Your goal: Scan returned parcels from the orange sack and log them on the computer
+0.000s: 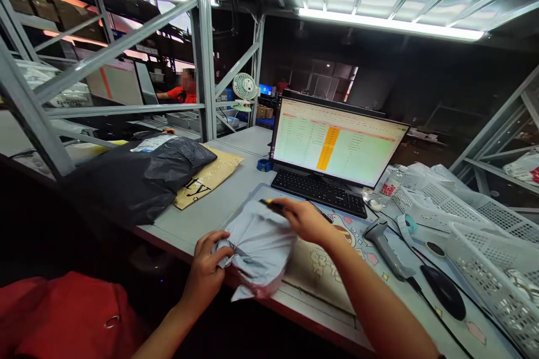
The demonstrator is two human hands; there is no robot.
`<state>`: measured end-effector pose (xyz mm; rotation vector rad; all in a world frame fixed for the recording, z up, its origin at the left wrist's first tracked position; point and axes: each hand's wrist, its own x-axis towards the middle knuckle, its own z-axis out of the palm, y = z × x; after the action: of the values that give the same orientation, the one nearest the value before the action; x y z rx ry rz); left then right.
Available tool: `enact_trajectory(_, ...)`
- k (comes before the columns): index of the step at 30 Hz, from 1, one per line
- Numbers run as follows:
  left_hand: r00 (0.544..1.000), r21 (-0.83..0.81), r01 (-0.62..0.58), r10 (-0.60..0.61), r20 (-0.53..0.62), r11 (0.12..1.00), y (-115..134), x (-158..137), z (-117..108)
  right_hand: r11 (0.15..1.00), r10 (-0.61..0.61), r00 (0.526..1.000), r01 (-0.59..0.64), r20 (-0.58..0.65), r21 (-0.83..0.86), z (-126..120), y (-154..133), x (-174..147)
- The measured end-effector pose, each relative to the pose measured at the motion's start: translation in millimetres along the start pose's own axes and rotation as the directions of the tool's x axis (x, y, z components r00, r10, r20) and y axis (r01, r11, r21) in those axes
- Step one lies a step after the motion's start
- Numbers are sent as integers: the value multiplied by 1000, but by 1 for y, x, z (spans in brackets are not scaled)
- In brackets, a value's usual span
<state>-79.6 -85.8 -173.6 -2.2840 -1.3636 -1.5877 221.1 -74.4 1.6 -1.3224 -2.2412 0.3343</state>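
Observation:
My left hand [210, 261] is closed on the gathered left edge of a pale grey plastic mailing bag [265, 241]. The bag lies at the desk's front edge, its lower corner hanging over and showing some pink. In my right hand [305, 219] is a slim black and yellow utility knife [272, 206], held over the bag's upper right part. Whether its blade touches the plastic I cannot tell. Under my right forearm lies a beige padded wrist rest [322, 269] with pale lettering.
Left on the desk [189, 238] are a black parcel [138, 179] and a yellow mailer [210, 176]. Behind stand a monitor [332, 140] and keyboard [320, 190]. A barcode scanner [387, 249], mouse [443, 291] and white baskets [484, 258] are at right. A person [185, 90] sits beyond the rack.

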Motion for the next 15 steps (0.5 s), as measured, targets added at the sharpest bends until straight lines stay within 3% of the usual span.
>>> enact_trajectory(3, 992, 20, 126, -126, -13, 992, -32, 18, -5, 998, -62, 997, 63, 34, -17, 11, -15, 28)
enact_trajectory(7, 947, -64, 269, -252, 197, 961, -70, 42, -12, 997, -52, 996, 56, 66, -53, 11, -9, 23)
enact_trajectory(9, 924, -91, 307, -273, 269, 947, -80, 48, -13, 997, -22, 997, 27, 80, -70, 8, -3, 10)
enact_trajectory(11, 919, -87, 320, -287, 272, 943, -85, 50, -10, 996, 18, 996, -10, 92, -87, 3, 5, -10)
enact_trajectory(15, 922, -23, 316, -301, 243, 949, -82, 45, 4, 976, 149, 987, -136, 64, -171, -4, 49, -79)
